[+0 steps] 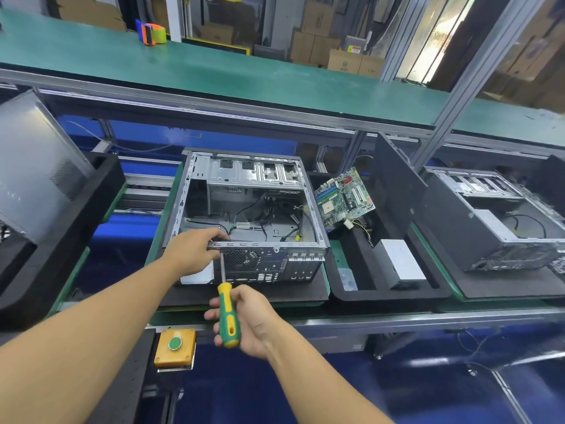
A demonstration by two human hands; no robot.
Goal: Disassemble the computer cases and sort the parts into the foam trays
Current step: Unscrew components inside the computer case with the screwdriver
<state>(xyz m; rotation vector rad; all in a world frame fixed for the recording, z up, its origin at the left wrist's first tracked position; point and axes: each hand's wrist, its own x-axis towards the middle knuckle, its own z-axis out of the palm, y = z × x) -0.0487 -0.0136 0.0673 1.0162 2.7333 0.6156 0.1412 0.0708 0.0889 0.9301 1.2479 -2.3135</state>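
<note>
An open computer case (249, 215) lies on its side on a black foam pad, its inside showing loose cables and drive bays. My left hand (191, 252) grips the near left rim of the case. My right hand (249, 321) holds a green and yellow screwdriver (227, 315), whose shaft points up at the case's rear panel beside the fan grille. To the right, a black foam tray (388, 293) holds a green motherboard (344, 198) leaning on edge, a grey power supply (400, 263) and a black side panel (397, 185).
A second open case (501, 218) sits on foam at the right. A grey side panel (33, 169) leans in a foam tray at the left. A yellow box with a green button (175, 347) sits on the near rail. A green shelf (214, 68) runs above.
</note>
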